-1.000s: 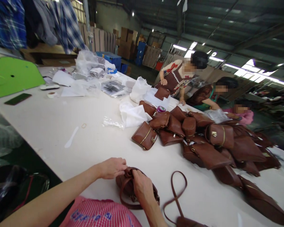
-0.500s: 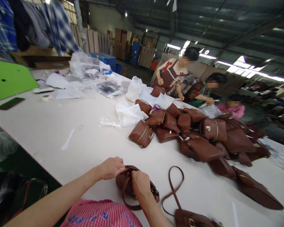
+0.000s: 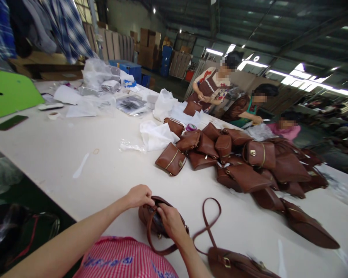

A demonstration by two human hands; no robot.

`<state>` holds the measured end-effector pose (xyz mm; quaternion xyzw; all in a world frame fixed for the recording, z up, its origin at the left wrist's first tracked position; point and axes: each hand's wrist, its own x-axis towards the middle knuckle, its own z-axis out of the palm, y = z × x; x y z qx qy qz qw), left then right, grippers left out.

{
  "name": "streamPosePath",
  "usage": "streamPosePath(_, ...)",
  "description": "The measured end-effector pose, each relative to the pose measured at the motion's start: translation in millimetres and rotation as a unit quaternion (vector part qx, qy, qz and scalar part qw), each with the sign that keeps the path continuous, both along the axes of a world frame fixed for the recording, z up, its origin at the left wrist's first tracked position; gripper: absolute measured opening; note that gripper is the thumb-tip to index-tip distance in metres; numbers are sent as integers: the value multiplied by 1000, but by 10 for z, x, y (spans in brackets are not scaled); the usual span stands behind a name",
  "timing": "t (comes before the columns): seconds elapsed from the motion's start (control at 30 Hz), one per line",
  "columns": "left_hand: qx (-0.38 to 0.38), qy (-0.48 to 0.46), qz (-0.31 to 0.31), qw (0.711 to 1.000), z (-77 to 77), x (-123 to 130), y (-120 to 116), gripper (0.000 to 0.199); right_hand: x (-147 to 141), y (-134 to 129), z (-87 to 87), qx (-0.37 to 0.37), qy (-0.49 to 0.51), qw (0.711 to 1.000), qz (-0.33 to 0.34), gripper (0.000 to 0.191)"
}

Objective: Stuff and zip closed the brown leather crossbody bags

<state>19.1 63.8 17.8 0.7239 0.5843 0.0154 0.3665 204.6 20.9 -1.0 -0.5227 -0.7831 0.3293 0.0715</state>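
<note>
A brown leather handbag [image 3: 156, 221] sits near the table's [image 3: 116, 173] near edge, mouth upward, its strap looped toward the person. The left hand [image 3: 140, 195] pinches its rim, fingers drawn narrow; the right hand [image 3: 172, 222] is at the opening, covering part of the bag, and how far its fingers close cannot be told. Just to the right, a second brown handbag [image 3: 237, 264] and its twisted shoulder strap [image 3: 206, 226] take up space along the near edge. Beyond, a heap of brown handbags [image 3: 249, 166] blocks much of the way to the far edge, where three co-workers are. A zippered brown bag [image 3: 171, 159] lies at the heap's left, beside white wrapping paper [image 3: 156, 136]. Toward the left end are a rubber band [image 3: 96, 151], a tape roll [image 3: 54, 115], a dark phone [image 3: 10, 122] and a green panel [image 3: 11, 94].
</note>
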Motion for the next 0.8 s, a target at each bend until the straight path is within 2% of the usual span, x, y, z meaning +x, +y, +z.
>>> streamPosePath(0.1, -22, -58, 5, 998, -55, -65, -27, 26, 12, -13, -16, 5, 22, 1000, -2, 29)
streamPosePath(0.2, -46, -108, -10, 993, -88, -122, -49, 25, 44, -18, 1, 6, 43, 999, 24, 27)
streamPosePath(0.3, -56, -127, -30, 990, -62, -174, -63, 21, 36, -34, 16, 15, 13, 1000, 24, 28)
streamPosePath(0.4, -36, -98, -25, 994, -23, -162, -101, 16, -60, -64, -9, 21, -53, 998, -17, 21)
streamPosePath(0.57, 41, -1, 38, 998, -74, 14, -219, 10, -250, -63, -75, 18, -137, 988, -65, 25)
streamPosePath(0.67, 68, 32, 65, 995, -141, 102, -258, 12, -296, -19, -114, 17, -172, 983, -58, 33)
streamPosePath(0.8, 88, 40, 84, 992, -183, 138, -286, 18, -262, 3, -177, 30, -175, 984, -4, 34)
